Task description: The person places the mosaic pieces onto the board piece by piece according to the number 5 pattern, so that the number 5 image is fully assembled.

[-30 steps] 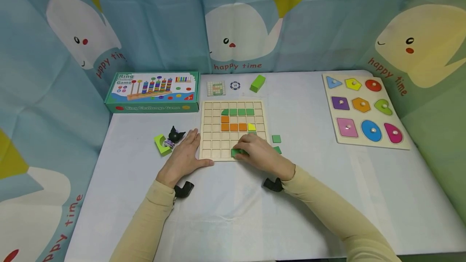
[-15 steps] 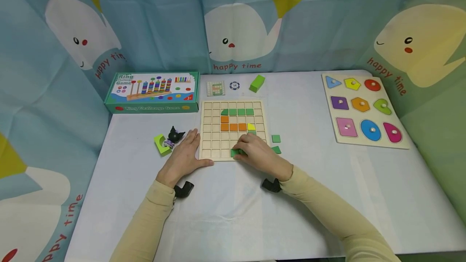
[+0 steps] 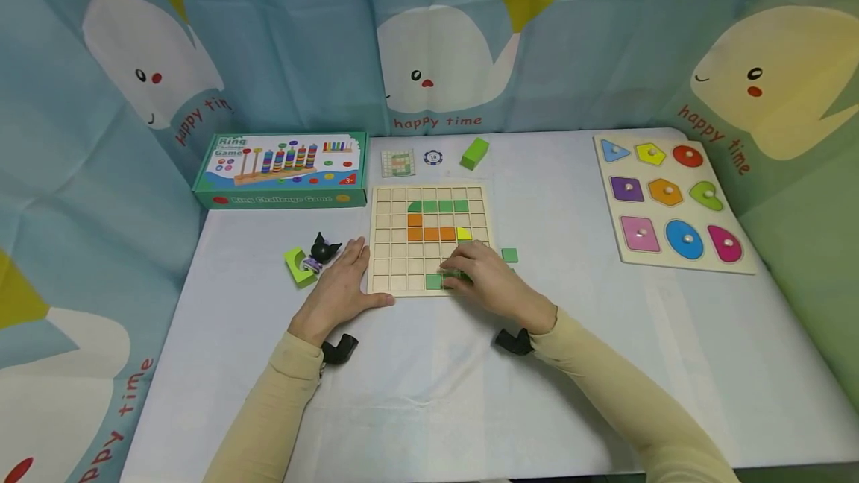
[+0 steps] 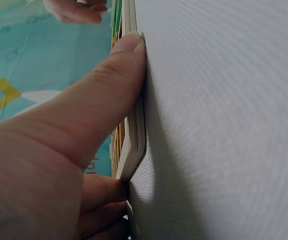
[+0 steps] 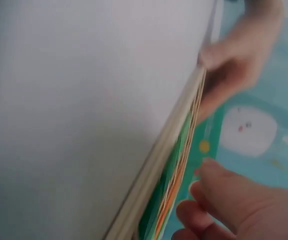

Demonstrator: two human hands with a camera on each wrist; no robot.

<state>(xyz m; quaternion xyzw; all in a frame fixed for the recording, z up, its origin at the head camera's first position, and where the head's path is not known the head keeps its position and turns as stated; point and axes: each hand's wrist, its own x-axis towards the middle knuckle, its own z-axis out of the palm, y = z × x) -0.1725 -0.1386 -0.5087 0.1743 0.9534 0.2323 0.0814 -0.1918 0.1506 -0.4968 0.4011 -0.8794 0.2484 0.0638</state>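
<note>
A pale wooden grid board [image 3: 389, 259] lies before me with green, orange and yellow tiles in its cells. My left hand [image 3: 342, 285] rests at its left side, fingers along the edge and thumb at the near-left corner. In the left wrist view the left thumb [image 4: 101, 90] presses the board's edge. My right hand [image 3: 490, 278] is bent over the lower right cells, fingertips close to a green tile [image 3: 433, 282] and other green ones partly hidden beneath. In the right wrist view, its thumb [image 5: 229, 190] and bent fingers show no tile between them.
A loose green tile [image 3: 510, 255] lies right of the board. A pattern card [image 3: 399, 163], a round chip [image 3: 432, 158] and a green block [image 3: 475, 153] lie behind it. A game box [image 3: 282, 171], a black figurine [image 3: 325, 248] and a shape puzzle [image 3: 671, 203] stand around.
My right hand has shifted slightly right along the board's lower rows, uncovering more of the green tile there and covering a loose one at the side. The left hand stays put.
</note>
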